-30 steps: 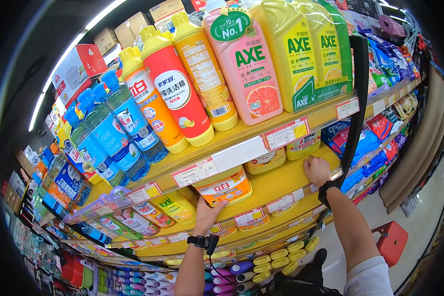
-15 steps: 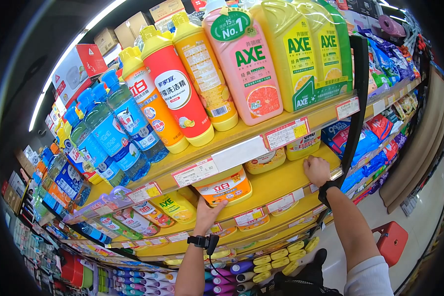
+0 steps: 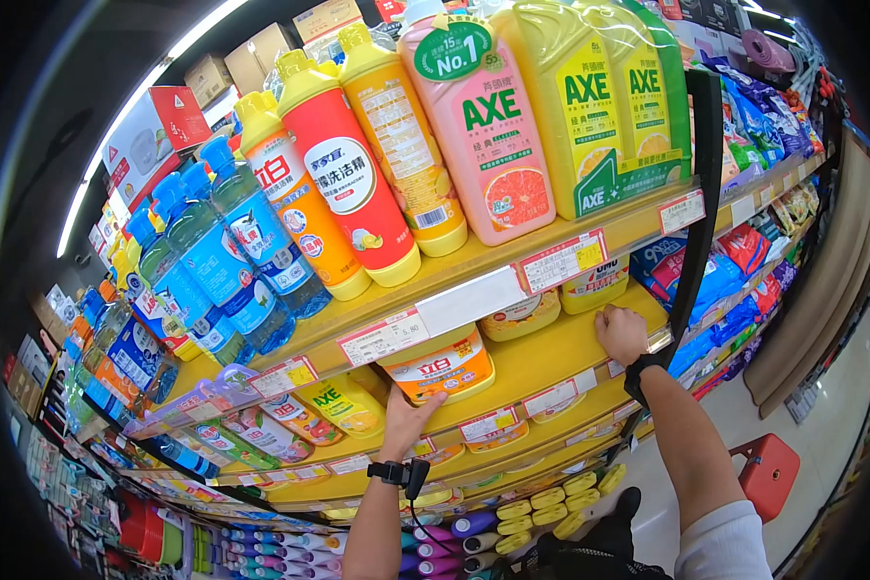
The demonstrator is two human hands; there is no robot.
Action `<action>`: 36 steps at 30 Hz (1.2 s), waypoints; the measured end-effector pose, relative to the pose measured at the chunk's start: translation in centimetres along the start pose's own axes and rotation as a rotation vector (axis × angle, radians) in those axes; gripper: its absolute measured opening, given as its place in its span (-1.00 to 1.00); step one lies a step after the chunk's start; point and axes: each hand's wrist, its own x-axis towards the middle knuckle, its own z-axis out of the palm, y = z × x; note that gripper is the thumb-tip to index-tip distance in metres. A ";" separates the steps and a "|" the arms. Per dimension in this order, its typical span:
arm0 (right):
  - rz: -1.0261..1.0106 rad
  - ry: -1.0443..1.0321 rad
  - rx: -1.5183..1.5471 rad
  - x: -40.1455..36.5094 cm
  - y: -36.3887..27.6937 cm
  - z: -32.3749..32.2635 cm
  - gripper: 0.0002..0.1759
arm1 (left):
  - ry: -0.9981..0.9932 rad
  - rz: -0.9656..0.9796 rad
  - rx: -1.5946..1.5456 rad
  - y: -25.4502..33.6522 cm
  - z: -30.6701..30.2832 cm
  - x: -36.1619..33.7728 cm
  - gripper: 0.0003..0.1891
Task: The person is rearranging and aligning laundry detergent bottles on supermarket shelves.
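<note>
My left hand (image 3: pixel 409 418) is at the lower left corner of an orange and yellow tub (image 3: pixel 439 368) on the second shelf, its thumb on the tub's front and its other fingers hidden behind the side. Farther right, my right hand (image 3: pixel 623 332) rests with curled fingers near the right end of the yellow shelf (image 3: pixel 590 340); no object shows in it. Between the hands, farther back, stand a yellow tub (image 3: pixel 520 317) and another yellow pack (image 3: pixel 594 287). A yellow AXE bottle (image 3: pixel 341 406) is left of my left hand.
Large detergent bottles (image 3: pixel 480 126) stand on the shelf above, whose edge carries price labels (image 3: pixel 384 336). A black upright post (image 3: pixel 700 208) rises at the right. Bagged goods (image 3: pixel 681 280) lie beyond it. A red stool (image 3: pixel 768 476) is on the floor.
</note>
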 end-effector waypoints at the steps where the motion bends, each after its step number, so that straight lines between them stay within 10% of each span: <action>1: 0.000 -0.002 -0.003 0.0 0.0 0.0 -0.68 | -0.001 0.002 -0.001 -0.1 0.0 0.0 -0.33; 36: -0.007 0.019 0.035 0.0 0.1 0.1 -0.69 | 0.000 -0.007 -0.022 0.3 0.1 -0.1 -0.34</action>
